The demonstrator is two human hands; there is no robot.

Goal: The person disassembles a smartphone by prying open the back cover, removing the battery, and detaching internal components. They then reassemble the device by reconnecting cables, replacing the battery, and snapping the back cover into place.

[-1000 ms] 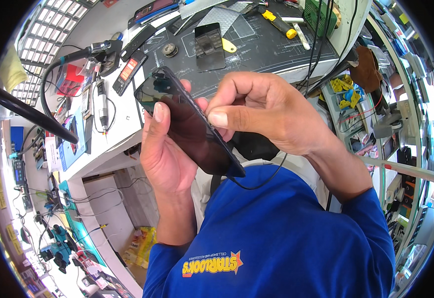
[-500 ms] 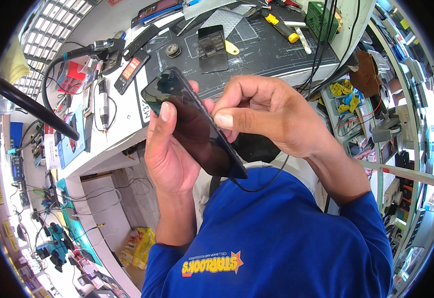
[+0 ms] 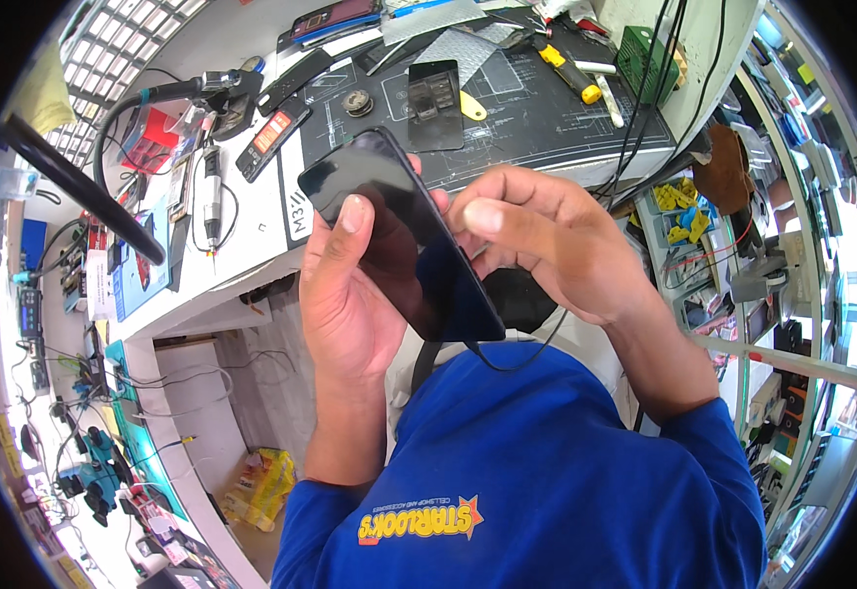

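A black smartphone (image 3: pixel 414 245) is tilted in front of me, its glossy dark screen showing reflections. My left hand (image 3: pixel 350 309) grips it along the left side, thumb over the screen edge and fingertips showing past the far side. At the phone's right edge is my right hand (image 3: pixel 575 250), its fingers curled and the thumb and forefinger drawn together. Whatever lies between them, if anything, is hidden. A thin black cable (image 3: pixel 536 355) curves from behind the phone's lower end; I cannot tell whether it is joined to it.
On the black work mat (image 3: pixel 536 128) lie a dark phone panel (image 3: pixel 435 128), a round metal tin (image 3: pixel 357 103), a yellow pick (image 3: pixel 471 108) and a yellow-black tool (image 3: pixel 571 74). A green basket (image 3: pixel 644 64) stands far right. At left, a black stand arm (image 3: pixel 85 191) juts over the bench.
The right thumb has lifted off the phone's edge. The phone has turned slightly, showing its screen more squarely. My view has shifted a little, so the bench sits further right and lower.
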